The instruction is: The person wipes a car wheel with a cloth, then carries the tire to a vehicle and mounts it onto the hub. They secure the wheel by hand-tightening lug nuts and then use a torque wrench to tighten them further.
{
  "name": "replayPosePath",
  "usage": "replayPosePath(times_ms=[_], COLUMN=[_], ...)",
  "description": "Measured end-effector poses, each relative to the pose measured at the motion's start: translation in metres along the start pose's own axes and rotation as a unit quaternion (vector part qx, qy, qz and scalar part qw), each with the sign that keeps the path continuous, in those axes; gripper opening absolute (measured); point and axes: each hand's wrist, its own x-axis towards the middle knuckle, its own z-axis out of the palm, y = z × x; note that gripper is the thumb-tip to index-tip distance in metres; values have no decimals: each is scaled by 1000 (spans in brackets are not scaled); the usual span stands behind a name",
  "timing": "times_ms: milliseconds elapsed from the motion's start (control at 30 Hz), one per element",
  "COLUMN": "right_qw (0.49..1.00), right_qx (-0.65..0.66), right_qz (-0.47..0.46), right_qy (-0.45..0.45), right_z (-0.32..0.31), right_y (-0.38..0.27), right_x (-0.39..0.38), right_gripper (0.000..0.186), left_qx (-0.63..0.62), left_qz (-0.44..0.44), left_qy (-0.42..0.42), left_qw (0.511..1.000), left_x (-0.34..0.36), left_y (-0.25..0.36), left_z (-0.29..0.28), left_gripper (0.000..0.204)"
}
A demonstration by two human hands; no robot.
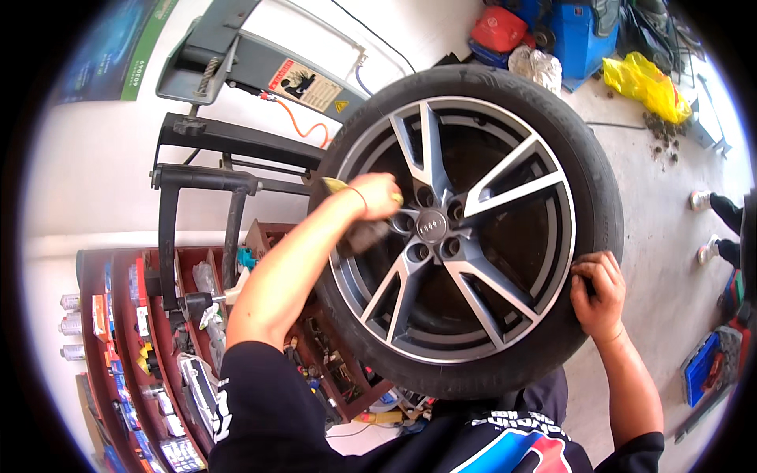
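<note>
A large car wheel (430, 225) with two-tone grey and silver spokes fills the middle, its black tyre (601, 181) around the rim. Over the left-hand spokes is my left hand (377, 195), closed on a yellow-handled thing (334, 185). A brownish part of it below the hand is smeared by motion, so I cannot make out its kind. On the right, my right hand (598, 293) rests against the tyre's edge with its fingers curled on the rubber.
A grey metal machine arm (292, 75) and black frame (197, 177) stand left of the wheel. Below them are reddish-brown shelves (158, 315) full of small parts. At the right lie a yellow bag (646, 85) and a blue tray (700, 369); another person's feet (706, 251) show there.
</note>
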Motion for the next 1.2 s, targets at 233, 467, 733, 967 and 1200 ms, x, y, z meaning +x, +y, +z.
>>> replayPosePath(times_ms=[233, 467, 733, 967, 1200], right_qw=[1000, 999, 1000, 1000, 1000], right_qx=[-23, -43, -18, 1, 14], right_qz=[-19, -4, -13, -12, -12], right_qy=[2, 7, 19, 24, 24], right_z=[2, 5, 1, -1, -2], right_y=[-5, -4, -3, 1, 4], right_x=[5, 3, 0, -1, -3], right_gripper=[19, 18, 18, 21, 21], left_qx=[4, 163, 101, 316, 295], left_qz=[9, -36, 29, 65, 34], left_qy=[340, 276, 136, 93, 213], left_qw=[940, 947, 985, 942, 931], left_x=[-20, 67, 43, 46, 71], left_y=[26, -4, 23, 20, 26], left_z=[-24, -56, -53, -73, -48], left_gripper=[42, 42, 42, 41, 25])
